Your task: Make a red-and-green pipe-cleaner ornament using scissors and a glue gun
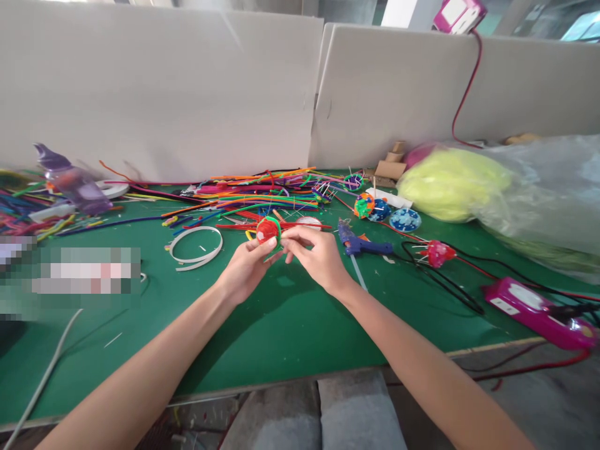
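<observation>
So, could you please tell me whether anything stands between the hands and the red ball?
Nothing visible does. The left hand and right hand both grip the red ball directly, above the green table; the green wire wrapped round it is no obstacle.

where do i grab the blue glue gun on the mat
Probably from above, by the blue part stretching right: the glue gun lies flat on its side on the green mat, and that end lies away from the pipe cleaners.

Nothing legible on my feed. White label on the pink power strip (539,310) is too small to read, same for the pink box (458,14) atop the partition. Left-edge patch (70,275) is pixelated.
</observation>
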Demonstrator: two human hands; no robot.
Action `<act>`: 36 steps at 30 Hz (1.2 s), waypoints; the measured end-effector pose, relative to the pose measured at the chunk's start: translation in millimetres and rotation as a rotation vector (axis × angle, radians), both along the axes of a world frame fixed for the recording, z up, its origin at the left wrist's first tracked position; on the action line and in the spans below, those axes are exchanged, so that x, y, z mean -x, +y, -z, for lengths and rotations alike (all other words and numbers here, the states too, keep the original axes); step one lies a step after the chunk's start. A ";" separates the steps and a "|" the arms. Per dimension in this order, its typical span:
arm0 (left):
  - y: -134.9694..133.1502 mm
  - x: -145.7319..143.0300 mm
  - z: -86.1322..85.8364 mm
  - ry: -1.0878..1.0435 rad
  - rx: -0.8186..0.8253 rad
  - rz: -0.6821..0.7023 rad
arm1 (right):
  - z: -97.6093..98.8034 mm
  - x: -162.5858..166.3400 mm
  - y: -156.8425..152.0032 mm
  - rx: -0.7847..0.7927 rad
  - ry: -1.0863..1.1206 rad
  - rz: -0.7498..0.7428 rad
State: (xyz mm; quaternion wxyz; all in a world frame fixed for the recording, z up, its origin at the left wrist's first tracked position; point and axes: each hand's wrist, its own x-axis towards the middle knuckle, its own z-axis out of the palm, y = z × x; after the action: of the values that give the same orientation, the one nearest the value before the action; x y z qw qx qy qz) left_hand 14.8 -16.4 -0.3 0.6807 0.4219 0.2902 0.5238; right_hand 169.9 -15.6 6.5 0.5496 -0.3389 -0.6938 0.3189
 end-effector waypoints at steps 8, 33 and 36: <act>0.2 -1.5 -0.7 0.031 -0.010 0.035 | -3.1 -0.9 -0.4 0.070 0.038 -0.011; -3.0 -5.8 0.2 0.243 -0.071 -0.208 | 4.7 -12.0 7.0 -0.769 -0.572 0.308; -2.5 -4.6 -0.3 0.242 -0.057 -0.190 | 3.4 -14.5 7.3 -0.771 -0.621 0.287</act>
State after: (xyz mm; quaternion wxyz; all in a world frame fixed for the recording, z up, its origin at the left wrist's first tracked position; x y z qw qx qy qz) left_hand 19.5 -18.9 0.0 0.5761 0.4716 0.3937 0.5392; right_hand 184.4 -8.4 3.1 0.4409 -0.2823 -0.8379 -0.1545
